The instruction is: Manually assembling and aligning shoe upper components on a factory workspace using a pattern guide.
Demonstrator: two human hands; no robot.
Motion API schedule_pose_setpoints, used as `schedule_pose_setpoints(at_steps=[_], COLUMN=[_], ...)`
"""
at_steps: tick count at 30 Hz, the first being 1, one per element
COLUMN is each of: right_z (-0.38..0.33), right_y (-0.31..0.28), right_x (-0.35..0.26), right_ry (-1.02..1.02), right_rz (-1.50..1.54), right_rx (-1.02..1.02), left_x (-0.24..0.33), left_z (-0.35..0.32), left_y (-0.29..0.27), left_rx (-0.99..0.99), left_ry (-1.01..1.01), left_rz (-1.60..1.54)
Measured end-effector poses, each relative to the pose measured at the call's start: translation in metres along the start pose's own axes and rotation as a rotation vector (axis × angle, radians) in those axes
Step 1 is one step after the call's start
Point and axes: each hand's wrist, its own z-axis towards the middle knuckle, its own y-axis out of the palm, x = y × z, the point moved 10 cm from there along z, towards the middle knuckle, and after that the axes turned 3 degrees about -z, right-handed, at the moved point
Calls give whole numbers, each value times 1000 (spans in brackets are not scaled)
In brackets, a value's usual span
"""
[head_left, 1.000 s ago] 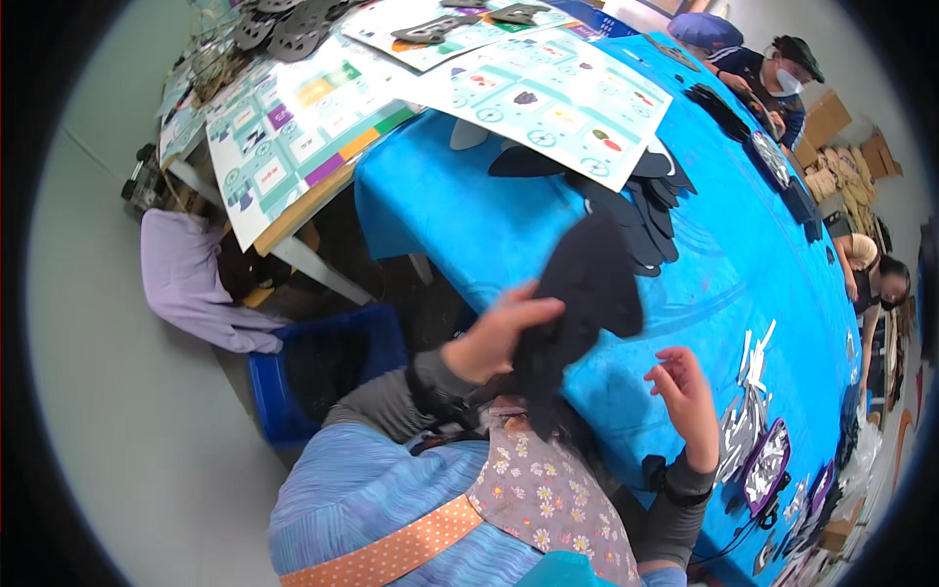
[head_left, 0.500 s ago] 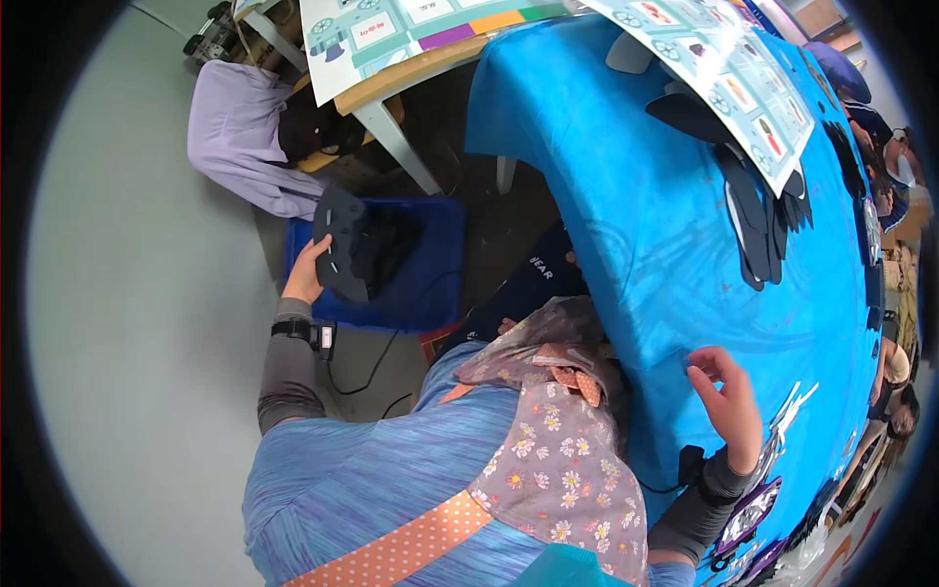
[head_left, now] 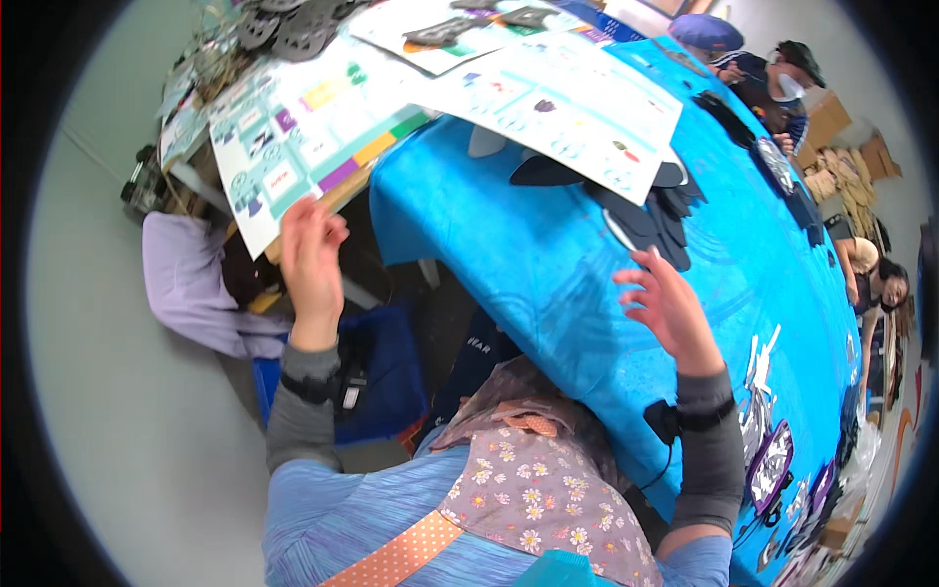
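Observation:
My left hand (head_left: 315, 269) is raised in front of the corner of a table covered with printed sheets. It holds nothing, and its fingers are loosely curled and apart. Over the blue cloth (head_left: 528, 264) my right hand (head_left: 670, 308) is lifted, empty, with fingers spread. Just beyond it lies a fanned stack of flat, dark, rounded pieces (head_left: 646, 227) with pale edges. A large printed sheet (head_left: 558, 112) partly covers that stack. Below my left hand, a blue bin (head_left: 416, 391) stands on the floor, partly hidden by my forearm; its dark contents are hard to make out.
A lilac cloth (head_left: 191, 284) drapes a seat at the left. Dark ribbed pieces (head_left: 308, 31) sit on the far table. White strips (head_left: 760, 367) and a purple-edged pouch (head_left: 771, 468) lie to the right. Several people work along the cloth's far side.
My left hand has let go of a dark, slotted piece it held over the bin and risen to the table corner. My right hand has moved forward over the cloth; the view has shifted.

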Motion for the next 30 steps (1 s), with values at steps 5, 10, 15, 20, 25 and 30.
schedule_pose_setpoints(at_steps=[5, 10, 15, 20, 25, 30], right_z=[64, 114, 25, -101, -167, -214], right_y=[7, 15, 13, -74, -97, -112], right_x=[-35, -65, -103, -103, -64, -27], right_ry=[-43, -251, -333, -410, -367, -290], right_rz=[334, 385, 213, 104, 64, 75], right_rx=[-12, 159, 54, 300, 439, 591], left_x=[-84, -162, -231, -333, -261, -254], left_z=[132, 267, 320, 303, 301, 244], left_y=[106, 86, 82, 49, 77, 109], left_rx=[-68, -439, -335, 135, 92, -80], left_ry=[-261, 224, 203, -503, -452, -649], left_rz=[-122, 933, 1125, -21, -75, -255])
